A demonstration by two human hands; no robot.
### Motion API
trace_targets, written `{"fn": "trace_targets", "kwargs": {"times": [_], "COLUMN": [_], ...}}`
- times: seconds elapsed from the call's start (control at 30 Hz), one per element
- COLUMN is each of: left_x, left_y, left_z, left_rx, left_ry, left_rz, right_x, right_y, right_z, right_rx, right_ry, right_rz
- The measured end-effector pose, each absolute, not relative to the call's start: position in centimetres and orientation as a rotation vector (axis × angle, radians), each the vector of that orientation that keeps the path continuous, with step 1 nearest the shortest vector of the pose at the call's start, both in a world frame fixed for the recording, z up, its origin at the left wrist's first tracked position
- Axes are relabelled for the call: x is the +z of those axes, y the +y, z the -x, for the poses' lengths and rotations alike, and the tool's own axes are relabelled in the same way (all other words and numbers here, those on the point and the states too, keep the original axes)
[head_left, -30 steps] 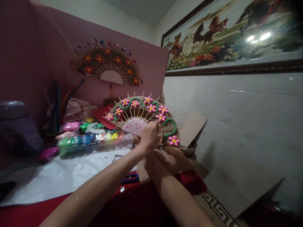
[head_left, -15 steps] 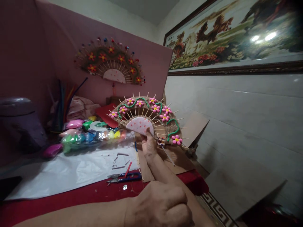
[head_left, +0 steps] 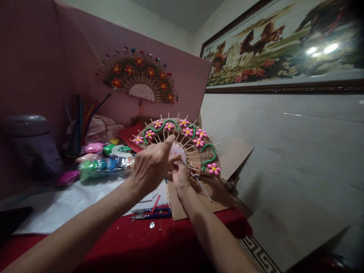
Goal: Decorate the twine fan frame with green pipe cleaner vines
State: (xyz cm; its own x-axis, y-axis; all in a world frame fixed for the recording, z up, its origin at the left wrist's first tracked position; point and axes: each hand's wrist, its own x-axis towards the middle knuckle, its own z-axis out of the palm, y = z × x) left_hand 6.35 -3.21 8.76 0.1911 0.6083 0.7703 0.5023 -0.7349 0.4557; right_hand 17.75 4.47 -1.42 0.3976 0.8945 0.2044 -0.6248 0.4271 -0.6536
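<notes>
My right hand (head_left: 181,176) grips a half-round fan (head_left: 209,151) by its lower middle, thumb on the front. Twine is woven over the fan's thin sticks, with pink clay flowers and a wavy green cord on top. At its centre sits a pale half-disc with pink dots (head_left: 179,151), partly covered by my hands. My left hand (head_left: 150,163) is in front of the half-disc, close to the right thumb. One of its digits points up and the others are curled; whatever they hold is hidden.
Blue-handled thread snips (head_left: 156,213) and a red strip lie on the red cloth (head_left: 136,242) near white sheeting (head_left: 68,204). Bagged coloured clay (head_left: 96,168) is at left, beside a lidded container (head_left: 32,144). Cardboard (head_left: 218,193) lies beneath the fan. Another decorated fan (head_left: 136,76) hangs behind.
My left hand has risen from the bottom of the view to the front of the fan's half-disc. The right hand keeps its grip; the view has shifted slightly.
</notes>
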Motion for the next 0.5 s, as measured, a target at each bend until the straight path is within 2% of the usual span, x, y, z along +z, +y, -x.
{"fn": "trace_targets", "kwargs": {"times": [0.1,0.17,0.23,0.33,0.37,0.5], "left_x": [8.7,8.8,9.3,10.7,11.2,12.2], "left_y": [0.1,1.3,1.6,0.3,-0.3,-2.4], "left_z": [-4.6,-3.8,-3.2,-2.9,-2.9,-3.2], "left_rx": [1.376,1.200,1.234,1.391,1.347,1.247], "left_ry": [1.656,1.767,1.533,0.770,0.553,0.169], "left_rz": [-2.443,-2.467,-2.489,-2.376,-2.302,-1.894], "right_x": [-1.0,-0.8,-0.8,-0.8,-0.9,-1.1], "right_y": [4.3,4.3,4.3,4.3,4.3,4.4], "right_z": [-17.7,-17.8,-17.9,-18.2,-18.3,-18.5], "right_rx": [1.024,1.025,1.037,1.053,1.051,1.037], "right_ry": [-0.472,-0.419,-0.413,-0.436,-0.443,-0.480], "right_rz": [0.515,0.512,0.495,0.458,0.452,0.447]}}
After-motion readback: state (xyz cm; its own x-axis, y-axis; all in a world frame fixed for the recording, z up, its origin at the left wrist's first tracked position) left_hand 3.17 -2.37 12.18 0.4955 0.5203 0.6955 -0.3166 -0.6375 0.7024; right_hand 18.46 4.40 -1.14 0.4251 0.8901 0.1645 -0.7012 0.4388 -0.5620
